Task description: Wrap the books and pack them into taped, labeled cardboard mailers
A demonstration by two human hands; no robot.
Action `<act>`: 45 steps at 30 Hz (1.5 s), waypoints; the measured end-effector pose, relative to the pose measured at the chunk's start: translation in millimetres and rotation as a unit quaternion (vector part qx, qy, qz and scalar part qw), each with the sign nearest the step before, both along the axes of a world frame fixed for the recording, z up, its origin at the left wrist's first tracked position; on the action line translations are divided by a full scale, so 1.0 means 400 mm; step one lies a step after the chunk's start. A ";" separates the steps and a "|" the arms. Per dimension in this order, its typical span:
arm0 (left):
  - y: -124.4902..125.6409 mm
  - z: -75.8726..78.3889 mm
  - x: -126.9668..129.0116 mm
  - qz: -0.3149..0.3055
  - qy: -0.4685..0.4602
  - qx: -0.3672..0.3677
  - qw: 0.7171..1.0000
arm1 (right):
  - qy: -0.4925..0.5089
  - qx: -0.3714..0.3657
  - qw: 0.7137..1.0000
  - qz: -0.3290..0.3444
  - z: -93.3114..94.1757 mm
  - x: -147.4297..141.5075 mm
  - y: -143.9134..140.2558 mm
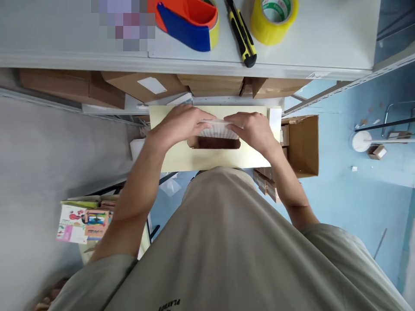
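A white ribbed piece point(218, 128) is pinched at its left end by the left hand point(181, 123), steadied over the pale yellow board point(181, 162) just below the grey shelf point(324, 39), and its right end is gripped by the right hand point(254, 129), fingers curled closed, apparently to keep it level.

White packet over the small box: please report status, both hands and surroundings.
Left hand and right hand both grip the white packet. Packet sits above open small brown box on pale board. Tape dispenser, utility knife, yellow tape roll on shelf, apart.
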State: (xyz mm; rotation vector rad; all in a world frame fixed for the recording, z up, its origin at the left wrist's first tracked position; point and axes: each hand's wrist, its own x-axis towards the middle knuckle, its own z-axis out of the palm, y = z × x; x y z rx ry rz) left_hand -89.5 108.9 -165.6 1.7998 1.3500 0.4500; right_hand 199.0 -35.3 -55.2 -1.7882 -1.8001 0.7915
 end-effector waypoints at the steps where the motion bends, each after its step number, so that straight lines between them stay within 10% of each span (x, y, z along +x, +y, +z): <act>1: -0.003 -0.008 0.009 -0.041 0.006 -0.016 0.999 | -0.005 -0.005 1.000 0.001 -0.037 0.003 0.003; 12: -0.045 -0.092 0.107 -0.199 0.021 -0.086 0.976 | -0.151 -0.157 0.973 0.070 -0.196 -0.018 0.041; 21: -0.106 -0.203 0.132 -0.206 0.072 -0.113 0.969 | -0.255 -0.258 0.923 0.127 -0.276 -0.102 0.023; 29: -0.150 -0.198 0.152 -0.148 0.073 -0.120 0.979 | -0.258 -0.258 0.925 0.105 -0.306 -0.130 0.036; 36: -0.237 -0.126 0.029 -0.161 -0.038 -0.022 0.986 | -0.158 -0.079 0.984 0.007 -0.270 -0.057 -0.091; 42: -0.267 -0.113 -0.135 0.066 -0.010 0.055 0.996 | -0.010 -0.071 0.988 -0.139 -0.345 0.043 -0.193; 45: -0.260 -0.144 -0.165 0.075 -0.014 0.000 0.997 | 0.057 -0.090 0.984 -0.141 -0.394 0.052 -0.194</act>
